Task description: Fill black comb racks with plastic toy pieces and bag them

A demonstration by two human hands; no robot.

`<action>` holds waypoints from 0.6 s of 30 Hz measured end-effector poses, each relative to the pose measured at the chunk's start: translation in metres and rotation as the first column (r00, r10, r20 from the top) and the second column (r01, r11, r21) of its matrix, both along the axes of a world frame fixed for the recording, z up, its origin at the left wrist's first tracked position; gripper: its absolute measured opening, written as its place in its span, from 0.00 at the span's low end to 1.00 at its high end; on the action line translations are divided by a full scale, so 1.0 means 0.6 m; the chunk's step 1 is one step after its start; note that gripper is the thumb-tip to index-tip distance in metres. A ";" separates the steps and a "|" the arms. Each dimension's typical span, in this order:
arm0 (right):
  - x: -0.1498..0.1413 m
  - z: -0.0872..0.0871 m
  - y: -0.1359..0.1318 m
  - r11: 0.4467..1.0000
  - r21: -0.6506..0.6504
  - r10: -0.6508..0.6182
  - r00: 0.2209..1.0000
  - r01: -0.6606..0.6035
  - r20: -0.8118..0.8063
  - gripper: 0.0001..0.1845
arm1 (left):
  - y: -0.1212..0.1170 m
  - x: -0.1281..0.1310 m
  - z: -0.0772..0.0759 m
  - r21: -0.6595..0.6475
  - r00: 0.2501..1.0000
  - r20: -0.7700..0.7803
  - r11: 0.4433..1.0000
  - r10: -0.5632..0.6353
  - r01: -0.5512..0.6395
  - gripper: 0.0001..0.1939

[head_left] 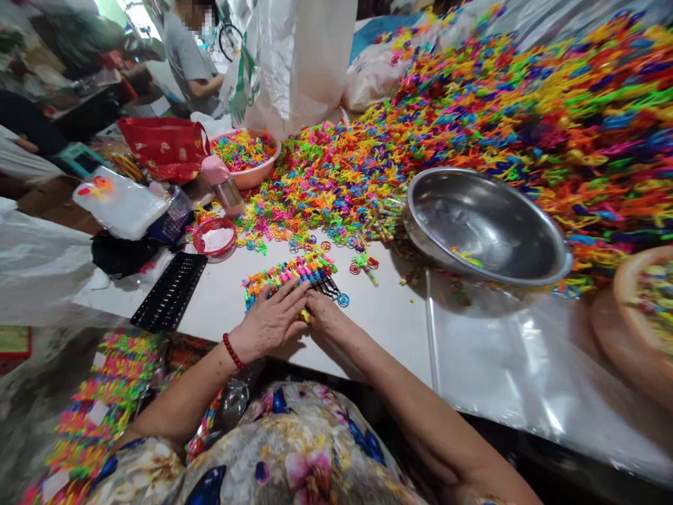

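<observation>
In front of me on the white table lies a black slotted rack (327,284), filled over most of its length with small colourful plastic pieces (287,275) in rows. My left hand (270,315) rests across the near side of these pieces, fingers stretched out and lying flat. Against its fingertips is my right hand (322,312), fingers bent at the rack's near edge. What it pinches is hidden, though a bit of yellow plastic shows below. A blue wheel-shaped piece (343,300) lies at the rack's right end, and several loose pieces (364,265) lie beyond.
A second black rack (169,291) lies to the left. Behind it are a red basket (214,240), a pink-topped flask (225,184) and a pink basin (257,175). A steel bowl (486,224) stands right, before a large heap of plastic pieces (473,119). Another person (192,63) stands far back.
</observation>
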State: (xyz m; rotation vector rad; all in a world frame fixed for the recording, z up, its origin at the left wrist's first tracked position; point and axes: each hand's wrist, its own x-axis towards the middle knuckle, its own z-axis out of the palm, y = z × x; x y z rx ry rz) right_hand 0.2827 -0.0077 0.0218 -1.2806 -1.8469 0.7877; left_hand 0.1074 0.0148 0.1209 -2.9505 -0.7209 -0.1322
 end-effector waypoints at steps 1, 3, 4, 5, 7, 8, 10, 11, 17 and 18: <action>0.004 0.004 -0.001 1.000 -0.006 0.007 1.000 -0.007 0.016 0.08 | 0.001 0.002 0.000 0.001 1.000 -0.002 1.000 0.013 -0.013 0.24; 0.024 0.015 -0.007 1.000 -0.014 -0.007 1.000 0.007 0.029 0.09 | 0.002 0.004 0.000 0.004 1.000 0.002 1.000 0.027 -0.027 0.23; 0.040 0.020 -0.010 0.999 -0.011 -0.052 0.998 0.052 0.031 0.09 | 0.003 0.004 -0.001 0.003 1.000 0.002 1.000 0.029 -0.029 0.22; 0.061 0.025 -0.013 0.991 -0.001 -0.136 0.990 0.136 0.047 0.09 | 0.003 0.004 -0.001 0.002 1.000 0.000 1.000 0.027 -0.027 0.22; 0.110 0.033 -0.015 0.918 0.046 -0.397 0.908 0.394 0.133 0.10 | 0.004 0.003 -0.002 -0.002 1.000 -0.010 1.000 0.017 -0.017 0.21; 0.135 0.035 -0.014 0.849 0.084 -0.527 0.824 0.521 0.209 0.10 | 0.004 0.002 -0.003 -0.001 1.000 -0.014 1.000 0.011 -0.011 0.21; 0.178 0.039 -0.009 0.740 0.127 -0.649 0.651 0.661 0.395 0.11 | 0.003 0.000 -0.003 0.008 1.000 -0.017 1.000 0.001 -0.001 0.23; 0.194 0.039 -0.007 0.718 0.128 -0.647 0.588 0.684 0.485 0.12 | 0.004 -0.001 -0.003 0.017 1.000 -0.012 1.000 0.001 -0.001 0.25; 0.193 0.042 -0.025 0.726 0.065 -0.586 0.566 0.685 0.580 0.11 | 0.021 0.007 0.008 -0.057 0.993 0.024 0.992 -0.113 0.114 0.23; 0.180 0.042 -0.033 0.723 0.037 -0.609 0.612 0.690 0.504 0.10 | 0.025 0.010 0.011 -0.090 0.991 0.028 0.987 -0.129 0.131 0.21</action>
